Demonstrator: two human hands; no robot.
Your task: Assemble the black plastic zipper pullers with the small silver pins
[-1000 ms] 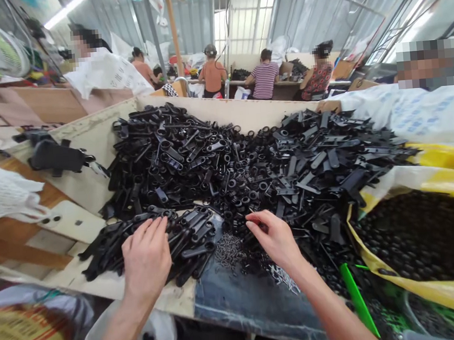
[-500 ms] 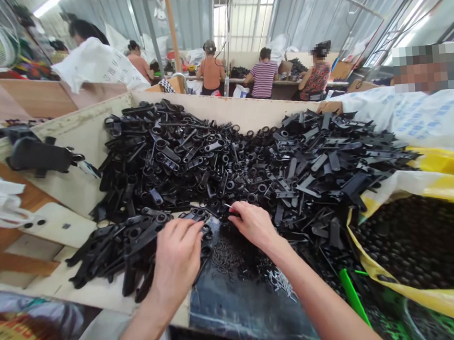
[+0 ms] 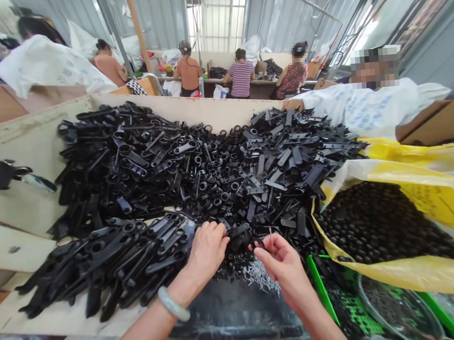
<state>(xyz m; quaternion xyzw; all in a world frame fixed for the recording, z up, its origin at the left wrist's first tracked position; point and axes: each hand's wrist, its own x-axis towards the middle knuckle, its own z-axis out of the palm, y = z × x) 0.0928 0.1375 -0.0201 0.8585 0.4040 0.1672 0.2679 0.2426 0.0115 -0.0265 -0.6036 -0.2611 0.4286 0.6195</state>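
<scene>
1. Now that your left hand [image 3: 207, 250] has moved rightward from the heaped black levers [image 3: 111, 252], the head view suggests paired work: bunched left fingers hold a black plastic part [image 3: 238, 235] above silver pins [image 3: 262, 277].
2. Your right hand [image 3: 283, 262] pinches a small black piece [image 3: 258, 244] beside a thin rod [image 3: 271, 235].
3. Blue print on the white sack [image 3: 367, 107] is illegible.

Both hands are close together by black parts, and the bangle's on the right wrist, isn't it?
The bangle is on the left wrist, not the right, as the head view shows; the left hand and right hand are indeed close together by black parts.
</scene>
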